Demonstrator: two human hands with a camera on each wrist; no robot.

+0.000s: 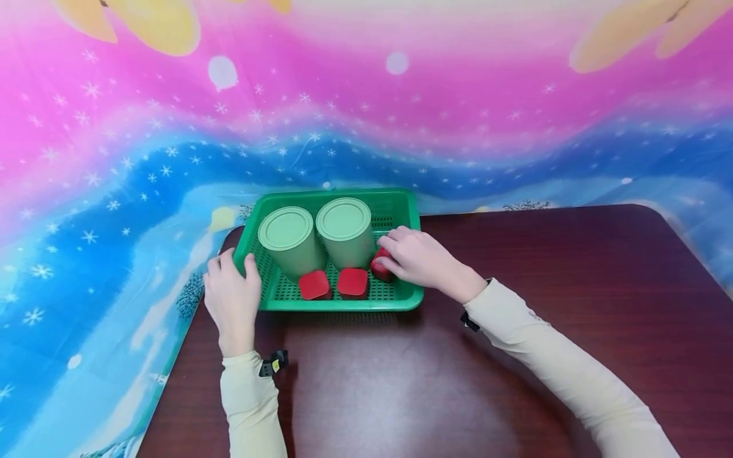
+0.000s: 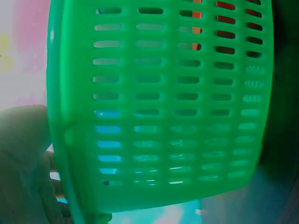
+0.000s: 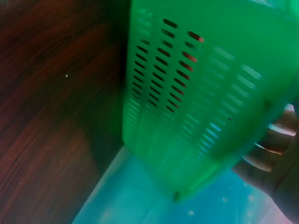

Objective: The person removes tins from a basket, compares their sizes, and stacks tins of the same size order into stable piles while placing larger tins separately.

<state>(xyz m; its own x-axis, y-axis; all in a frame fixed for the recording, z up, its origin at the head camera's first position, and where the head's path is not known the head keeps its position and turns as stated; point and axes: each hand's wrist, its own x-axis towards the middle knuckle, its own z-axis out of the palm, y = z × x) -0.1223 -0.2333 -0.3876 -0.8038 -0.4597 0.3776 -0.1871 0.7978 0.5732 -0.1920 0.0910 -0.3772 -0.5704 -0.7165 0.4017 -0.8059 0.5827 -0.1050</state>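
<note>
A green plastic basket (image 1: 338,305) holds two light-green cans (image 1: 286,228) standing side by side. Along its front side lie two red rounded-corner boxes (image 1: 353,282). My left hand (image 1: 231,299) grips the basket's left rim, thumb toward the inside and fingers toward the outside. From the right, my right hand (image 1: 415,257) reaches over the rim and holds a third red box (image 1: 382,264) beside the right can, covering part of it. Both wrist views show mainly the slotted basket wall (image 2: 159,121), with red showing through some slots.
The basket stands at the back left of a dark wooden table (image 1: 550,305). Behind it hangs a pink and blue patterned cloth (image 1: 366,127), close to the basket's far rim. A black wrist strap (image 1: 273,363) sits on the left sleeve.
</note>
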